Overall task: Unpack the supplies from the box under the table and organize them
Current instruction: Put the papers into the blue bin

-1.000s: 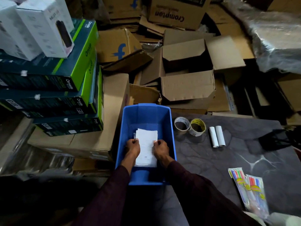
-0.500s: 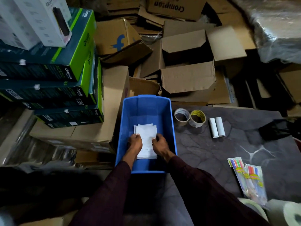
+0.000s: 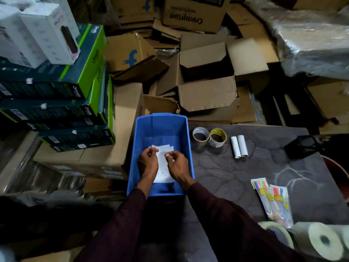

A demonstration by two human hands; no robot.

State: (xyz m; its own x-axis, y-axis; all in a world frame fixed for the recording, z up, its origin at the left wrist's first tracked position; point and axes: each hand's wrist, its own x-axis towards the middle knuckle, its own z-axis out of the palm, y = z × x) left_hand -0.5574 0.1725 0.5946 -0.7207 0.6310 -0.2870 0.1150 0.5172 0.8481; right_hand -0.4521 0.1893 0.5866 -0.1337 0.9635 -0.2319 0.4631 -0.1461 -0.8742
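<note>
A blue plastic bin [image 3: 162, 121] stands at the left edge of the dark table [image 3: 245, 176]. Inside it lies a stack of white paper slips [image 3: 164, 167]. My left hand [image 3: 148, 163] and my right hand [image 3: 177, 167] are both inside the bin, pinching the stack's far end from either side. On the table to the right lie two tape rolls [image 3: 209, 137], two small white paper rolls [image 3: 238, 146] and two packs of coloured pens [image 3: 272, 201].
Green-and-black boxes [image 3: 56, 103] topped by white boxes are stacked on cartons at the left. Open and flattened cardboard boxes [image 3: 205, 80] fill the floor behind. A black object [image 3: 302, 146] lies at the table's right; large paper rolls [image 3: 321, 241] sit at bottom right.
Both hands have slid from the near end of the slips toward the far end, fingertips now pinching it. The view has shifted slightly.
</note>
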